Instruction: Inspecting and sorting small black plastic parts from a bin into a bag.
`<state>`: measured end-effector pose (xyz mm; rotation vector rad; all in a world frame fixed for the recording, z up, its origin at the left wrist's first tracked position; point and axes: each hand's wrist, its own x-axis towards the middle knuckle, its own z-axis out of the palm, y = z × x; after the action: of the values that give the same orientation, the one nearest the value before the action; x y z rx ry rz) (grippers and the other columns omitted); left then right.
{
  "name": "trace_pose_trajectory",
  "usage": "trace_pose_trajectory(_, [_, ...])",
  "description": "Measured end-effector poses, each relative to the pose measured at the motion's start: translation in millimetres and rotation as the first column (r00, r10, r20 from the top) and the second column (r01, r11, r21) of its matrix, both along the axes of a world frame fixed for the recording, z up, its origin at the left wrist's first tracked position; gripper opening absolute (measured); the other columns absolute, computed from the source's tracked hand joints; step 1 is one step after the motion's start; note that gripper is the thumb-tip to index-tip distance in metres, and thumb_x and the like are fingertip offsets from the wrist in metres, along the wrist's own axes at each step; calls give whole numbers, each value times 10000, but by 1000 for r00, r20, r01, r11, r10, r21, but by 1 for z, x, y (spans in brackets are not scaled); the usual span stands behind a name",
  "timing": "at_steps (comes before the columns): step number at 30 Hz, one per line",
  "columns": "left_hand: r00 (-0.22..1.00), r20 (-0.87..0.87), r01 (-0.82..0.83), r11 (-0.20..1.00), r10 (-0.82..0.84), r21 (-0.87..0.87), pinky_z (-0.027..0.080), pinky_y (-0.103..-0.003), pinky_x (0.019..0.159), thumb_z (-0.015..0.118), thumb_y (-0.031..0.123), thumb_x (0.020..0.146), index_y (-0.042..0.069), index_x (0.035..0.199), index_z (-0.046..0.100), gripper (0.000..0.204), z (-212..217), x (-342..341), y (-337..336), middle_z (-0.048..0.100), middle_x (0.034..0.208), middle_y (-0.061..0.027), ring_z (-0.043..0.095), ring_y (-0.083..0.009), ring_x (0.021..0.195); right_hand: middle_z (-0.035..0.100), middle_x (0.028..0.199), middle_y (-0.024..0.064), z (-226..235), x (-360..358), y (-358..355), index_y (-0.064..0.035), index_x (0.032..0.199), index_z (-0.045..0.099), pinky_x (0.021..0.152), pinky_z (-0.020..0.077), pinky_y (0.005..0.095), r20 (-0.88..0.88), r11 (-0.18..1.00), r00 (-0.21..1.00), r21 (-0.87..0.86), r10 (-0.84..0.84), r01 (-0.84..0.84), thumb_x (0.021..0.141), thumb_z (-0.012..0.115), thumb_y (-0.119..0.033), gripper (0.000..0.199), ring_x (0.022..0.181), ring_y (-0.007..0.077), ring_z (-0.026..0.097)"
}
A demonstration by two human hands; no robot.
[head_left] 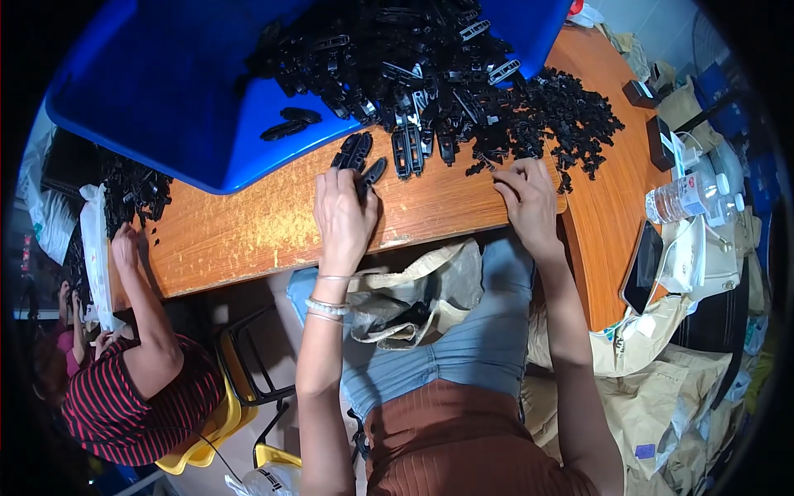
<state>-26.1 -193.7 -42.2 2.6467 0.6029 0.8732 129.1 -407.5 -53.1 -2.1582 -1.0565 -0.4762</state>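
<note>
My left hand [341, 217] rests at the front of the wooden table [248, 223], its fingers curled on a black oval plastic part [374, 171]. Another long black part [354, 150] lies just beyond those fingertips. To the right, my right hand [531, 202] has thumb and fingers drawn together beside a pile of small black plastic pieces [579, 120]. Whatever is in its fingertips is too small to make out. Between the hands, near the heap of larger black parts [389, 74], sits an open frame-like part [407, 150].
A big blue bin [157, 107] lies tipped on the table, black parts spilling out. An open beige bag [447, 285] is across my lap. At right are a water bottle [682, 198] and a phone [642, 264]. A co-worker in a striped top [141, 401] sits at left.
</note>
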Motion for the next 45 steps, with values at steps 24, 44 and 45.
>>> trace_pose_trajectory(24, [890, 404, 437, 140, -212, -889, 527, -189, 615, 627, -71, 796, -63, 1080, 567, 291, 28, -27, -68, 664, 798, -113, 648, -116, 673, 558, 828, 55, 27, -78, 10, 12, 889, 679, 604, 388, 201, -371, 867, 852, 469, 369, -172, 733, 649, 52, 165, 719, 104, 511])
trace_pose_trajectory(44, [911, 158, 338, 471, -382, -814, 515, -250, 639, 601, 29, 835, -32, 900, 634, 95, 10, -4, -44, 656, 813, -88, 639, -154, 678, 609, 858, 87, -2, -67, -20, 41, 995, 636, 608, 466, 210, -779, 890, 435, 355, 451, -286, 811, 585, 44, 191, 712, 102, 587])
trace_pose_trajectory(45, [941, 88, 306, 709, -327, -635, 515, -279, 671, 610, 32, 810, -3, 945, 629, 141, 10, 2, -37, 639, 873, -124, 637, -199, 732, 614, 836, 93, -4, -65, -22, 41, 966, 645, 598, 467, 222, -788, 878, 427, 286, 444, -385, 809, 567, 56, 176, 699, 107, 588])
